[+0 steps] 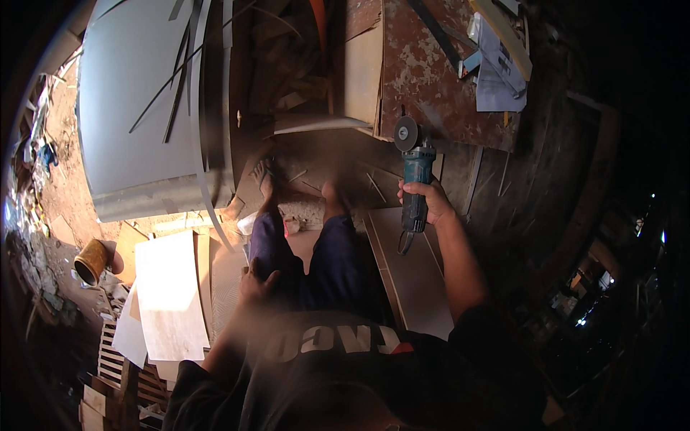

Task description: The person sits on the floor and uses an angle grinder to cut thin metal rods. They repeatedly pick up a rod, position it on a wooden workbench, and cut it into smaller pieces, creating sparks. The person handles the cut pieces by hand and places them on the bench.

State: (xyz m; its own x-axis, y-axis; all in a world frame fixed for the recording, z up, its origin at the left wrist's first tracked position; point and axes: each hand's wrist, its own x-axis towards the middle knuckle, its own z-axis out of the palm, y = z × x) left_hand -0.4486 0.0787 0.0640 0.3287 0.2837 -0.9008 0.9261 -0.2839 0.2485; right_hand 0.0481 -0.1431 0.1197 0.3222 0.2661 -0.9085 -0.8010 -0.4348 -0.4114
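My right hand (430, 198) is wrapped around the body of a teal and black angle grinder (418, 167). Its round disc (407, 132) points away from me, close to the near edge of a worn reddish-brown board (445, 93). A looped cord hangs from the tool's back end. On my left thigh, over the dark blue trousers (272, 248), rests my left hand (256, 286), thumb and forefinger apart. I see nothing held in it, though its other fingers are partly hidden and a haze blurs the wrist.
A large pale sheet (136, 108) with dark thin strips (176, 93) across it lies at far left. Cut panels (170, 294) and a yellowish bucket (91, 262) are at my left. Papers (499, 75) sit on the board. Scraps litter the ground around my bare feet (264, 179).
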